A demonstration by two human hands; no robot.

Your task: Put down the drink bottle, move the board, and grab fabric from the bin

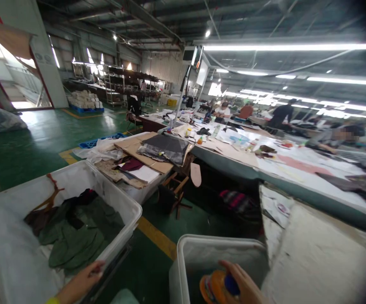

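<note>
Near left: large white bin (128,207) holding green fabric pieces (75,242) with dark and brown scraps at its far-left side. Left hand (83,282) lies at the bin's near rim, fingers curled at the edge, apparently touching the rim or the cloth just inside; whether it pinches any fabric cannot be told, since the fingertips are small and blurred. A yellow cuff shows at the wrist.

Centre near: smaller white bin (183,253), interior mostly in shadow. Right hand (241,285) is closed around an orange and blue object (216,287), held over this bin's near right corner. Object looks like a roll or spool of tape, but identity is uncertain; it is cut by the lower frame edge.

Judgement: step in hand appears to be sorting or fetching cloth from the large bin, with the orange item kept ready in the right hand. Next move would call for a definite pinch on a single green piece and a lift clear of the rim without dragging its neighbours.

Right: pale work table (322,257), then a long cutting table (265,169) running far right, cluttered with paper and fabric. Other people far off, blurred.

Hidden: both forearms cut off; contents of the small bin unreadable; right frame corner vignetted.
</note>
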